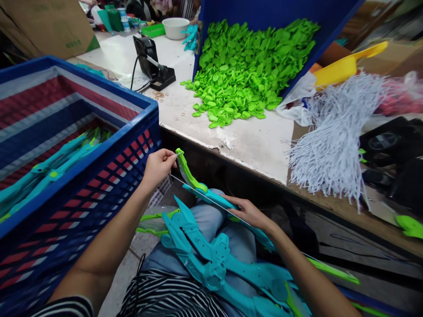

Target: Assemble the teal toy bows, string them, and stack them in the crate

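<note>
Across my lap lies a teal and lime-green toy bow [217, 200], its green tip [185, 169] pointing up at the left. A white string [194, 190] runs along it toward another green tip [333, 269] at the lower right. My left hand [160, 165] is closed in a pinch on the string right beside the upper tip. Around the bow's teal body my right hand [247, 213] is closed, its thumb partly hidden. Below them more teal bow pieces [211, 259] rest on my thighs.
A blue crate [145, 119] with striped lining holds teal bows [49, 169] at left. On the table [264, 145], green parts [244, 70] spill from a tilted blue bin [251, 11]. White strings [330, 136], a black soldering-iron stand [161, 79] and a yellow scoop [343, 68] lie around.
</note>
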### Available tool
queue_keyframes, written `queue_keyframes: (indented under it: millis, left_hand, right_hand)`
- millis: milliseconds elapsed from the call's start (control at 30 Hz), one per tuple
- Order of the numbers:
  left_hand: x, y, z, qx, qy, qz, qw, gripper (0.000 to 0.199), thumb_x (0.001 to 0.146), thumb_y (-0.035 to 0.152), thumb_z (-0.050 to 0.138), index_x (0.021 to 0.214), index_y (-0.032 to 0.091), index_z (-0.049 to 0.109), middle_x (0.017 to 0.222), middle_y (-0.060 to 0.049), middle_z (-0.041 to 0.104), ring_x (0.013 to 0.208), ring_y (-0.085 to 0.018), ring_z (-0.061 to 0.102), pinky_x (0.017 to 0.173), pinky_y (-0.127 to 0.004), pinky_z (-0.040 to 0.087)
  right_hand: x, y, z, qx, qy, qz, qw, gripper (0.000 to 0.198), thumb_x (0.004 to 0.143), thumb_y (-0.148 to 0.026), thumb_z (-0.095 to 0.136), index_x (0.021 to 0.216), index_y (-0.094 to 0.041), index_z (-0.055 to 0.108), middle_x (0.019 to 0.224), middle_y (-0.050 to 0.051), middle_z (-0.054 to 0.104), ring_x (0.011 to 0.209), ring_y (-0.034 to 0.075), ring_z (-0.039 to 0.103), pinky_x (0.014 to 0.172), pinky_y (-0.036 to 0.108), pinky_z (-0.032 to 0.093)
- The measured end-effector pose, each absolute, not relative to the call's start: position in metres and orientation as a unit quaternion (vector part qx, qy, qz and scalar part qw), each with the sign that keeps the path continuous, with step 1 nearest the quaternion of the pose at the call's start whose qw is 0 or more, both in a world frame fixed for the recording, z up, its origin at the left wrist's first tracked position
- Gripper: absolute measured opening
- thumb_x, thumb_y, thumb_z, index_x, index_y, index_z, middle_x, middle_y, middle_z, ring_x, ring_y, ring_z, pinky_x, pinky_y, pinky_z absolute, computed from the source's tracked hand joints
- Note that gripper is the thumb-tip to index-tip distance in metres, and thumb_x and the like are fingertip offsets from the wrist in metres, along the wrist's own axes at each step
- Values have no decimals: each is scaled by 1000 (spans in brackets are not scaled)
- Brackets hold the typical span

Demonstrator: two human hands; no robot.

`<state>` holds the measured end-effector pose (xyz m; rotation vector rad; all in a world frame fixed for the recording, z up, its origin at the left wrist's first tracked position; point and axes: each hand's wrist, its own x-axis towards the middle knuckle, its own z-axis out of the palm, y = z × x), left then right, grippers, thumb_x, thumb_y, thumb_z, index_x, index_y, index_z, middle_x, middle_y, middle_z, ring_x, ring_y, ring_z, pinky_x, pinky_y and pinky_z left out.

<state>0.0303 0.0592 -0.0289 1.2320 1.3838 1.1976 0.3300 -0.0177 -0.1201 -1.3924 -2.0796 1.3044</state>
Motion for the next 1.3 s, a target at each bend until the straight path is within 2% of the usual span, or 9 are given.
queue_keyframes:
  millis: [200, 367, 500, 633, 767, 967, 1067, 1167, 1300]
  left_hand:
    - [38, 62, -31, 459, 510, 516, 512, 16, 65, 22, 67, 67, 14, 54, 46, 2, 58, 32, -5, 43, 35, -16, 34]
    - [31, 64, -32, 442, 479, 516, 556, 31, 62, 24, 73, 86, 13, 56, 48, 4, 61, 33, -5, 41, 38, -17, 39]
    - [26, 64, -32, 442, 467, 498, 582, 28, 60, 26, 75, 78, 10, 61, 49, 2, 61, 35, -4, 43, 39, -18, 40]
    - [25, 56, -32, 436, 462, 502, 586, 30, 59, 29, 77, 77, 10, 62, 49, 1, 61, 35, -5, 43, 39, -19, 42]
    - [22, 45, -31, 435, 459, 503, 589, 34, 58, 33, 78, 78, 11, 62, 50, 1, 61, 36, -5, 44, 41, -20, 43]
    - [12, 37, -32, 435, 459, 495, 596, 40, 56, 37, 80, 81, 11, 61, 52, 1, 61, 36, -5, 44, 43, -21, 45]
    - [8, 34, -34, 441, 469, 480, 596, 41, 59, 40, 78, 83, 12, 60, 52, 2, 60, 37, -7, 45, 45, -23, 45]
    - [6, 30, -37, 502, 517, 444, 533, 36, 64, 43, 73, 81, 15, 59, 56, 1, 59, 44, -12, 53, 46, -24, 44]
    - [12, 18, -44, 628, 571, 455, 268, 13, 74, 31, 64, 75, 18, 61, 81, -4, 64, 76, -17, 62, 66, -27, 48]
  right_hand:
    - [330, -23, -122, -496, -742, 426, 151, 52, 82, -33, 54, 132, -20, 52, 124, 8, 62, 112, 28, 59, 97, 41, 46]
    - [329, -29, -118, -488, -758, 406, 149, 50, 84, -34, 51, 132, -20, 52, 123, 10, 62, 109, 27, 60, 94, 40, 48]
    - [331, -25, -107, -482, -778, 380, 135, 47, 84, -41, 55, 128, -23, 57, 108, 10, 67, 97, 24, 63, 87, 39, 51]
    - [305, 2, -80, -492, -775, 306, 252, 34, 86, -41, 54, 112, -23, 67, 105, 8, 67, 96, 22, 62, 86, 37, 50]
    - [240, 42, -53, -444, -776, 261, 364, 26, 86, -33, 56, 106, -22, 68, 90, 5, 66, 79, 16, 60, 73, 29, 49]
    - [180, 76, -36, -361, -790, 289, 402, 9, 81, -21, 60, 80, -17, 68, 76, 2, 61, 66, 11, 54, 63, 24, 44]
    - [174, 71, -31, -340, -806, 275, 399, 11, 80, -19, 57, 71, -17, 63, 75, 2, 59, 67, 12, 53, 62, 24, 42]
    - [170, 62, -30, -339, -822, 246, 386, 12, 78, -16, 56, 67, -17, 60, 72, 1, 57, 69, 13, 52, 65, 25, 41]
    - [179, 84, -36, -427, -762, 236, 426, 12, 76, -16, 55, 64, -17, 56, 66, -1, 53, 65, 12, 49, 65, 26, 40]
